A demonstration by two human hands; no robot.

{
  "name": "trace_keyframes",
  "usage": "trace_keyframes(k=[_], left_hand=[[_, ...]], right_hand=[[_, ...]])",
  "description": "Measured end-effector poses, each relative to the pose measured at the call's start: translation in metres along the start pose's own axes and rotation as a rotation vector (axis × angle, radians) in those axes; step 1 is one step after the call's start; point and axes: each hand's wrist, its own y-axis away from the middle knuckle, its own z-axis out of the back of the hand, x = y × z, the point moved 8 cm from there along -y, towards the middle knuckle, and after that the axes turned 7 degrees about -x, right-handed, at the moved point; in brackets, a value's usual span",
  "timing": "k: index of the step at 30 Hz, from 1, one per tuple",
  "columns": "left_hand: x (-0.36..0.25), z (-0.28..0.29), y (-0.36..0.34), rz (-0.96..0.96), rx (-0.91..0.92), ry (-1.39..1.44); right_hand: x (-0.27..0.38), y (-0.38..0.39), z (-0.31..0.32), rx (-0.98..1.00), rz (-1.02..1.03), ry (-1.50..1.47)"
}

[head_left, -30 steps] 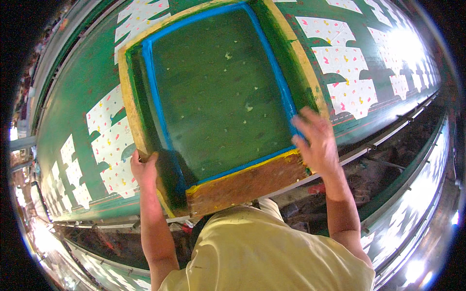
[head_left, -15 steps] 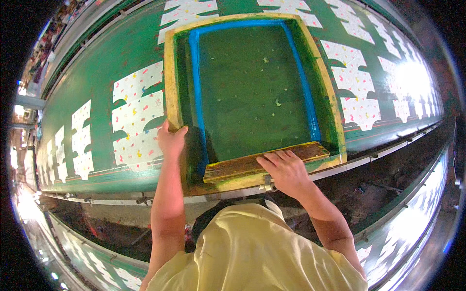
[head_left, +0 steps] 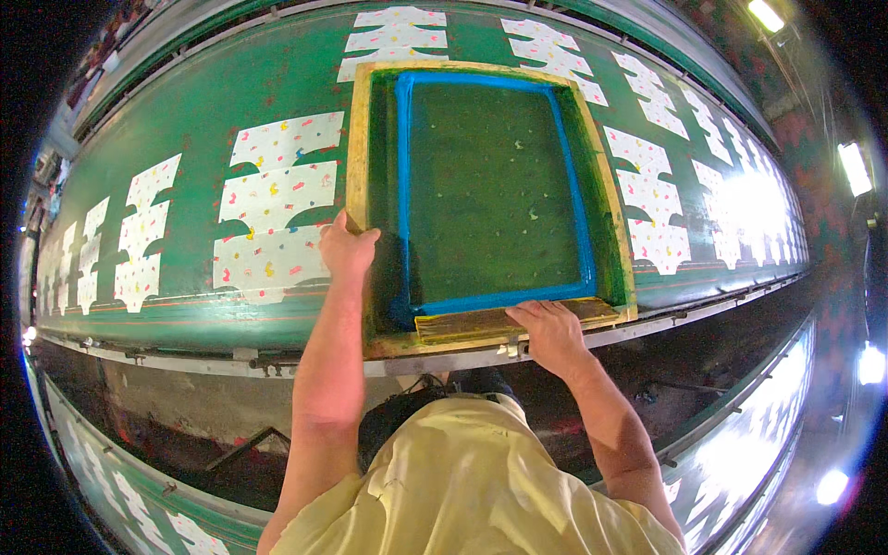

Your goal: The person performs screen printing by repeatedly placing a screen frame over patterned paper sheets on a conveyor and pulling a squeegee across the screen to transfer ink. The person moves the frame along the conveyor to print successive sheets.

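A wooden screen-printing frame lies on the long green table, its dark green mesh edged with blue tape. My left hand is closed round the frame's left rail, thumb on the inner side. At the near end of the frame rests a wooden squeegee, stretched across almost its full width. My right hand grips the squeegee's top right of its middle, fingers over the wood. What lies under the squeegee's lower edge is hidden.
White cut fabric pieces with small coloured prints lie in rows on the green table to both sides and beyond the frame. A metal rail runs along the near edge. Another table stands behind me.
The squeegee has come closer to the frame's near rail, uncovering the near strip of blue tape. My right hand moved with it; my left hand keeps its hold. The view has shifted.
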Motion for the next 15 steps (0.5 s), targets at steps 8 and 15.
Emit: trace_keyframes(k=[8, 15], left_hand=[[0.009, -0.010, -0.009, 0.008, 0.058, 0.028], [-0.016, 0.007, 0.001, -0.043, 0.068, 0.085]], right_hand=[[-0.004, 0.003, -0.005, -0.062, 0.091, 0.012], [-0.008, -0.012, -0.011, -0.127, 0.127, 0.003]])
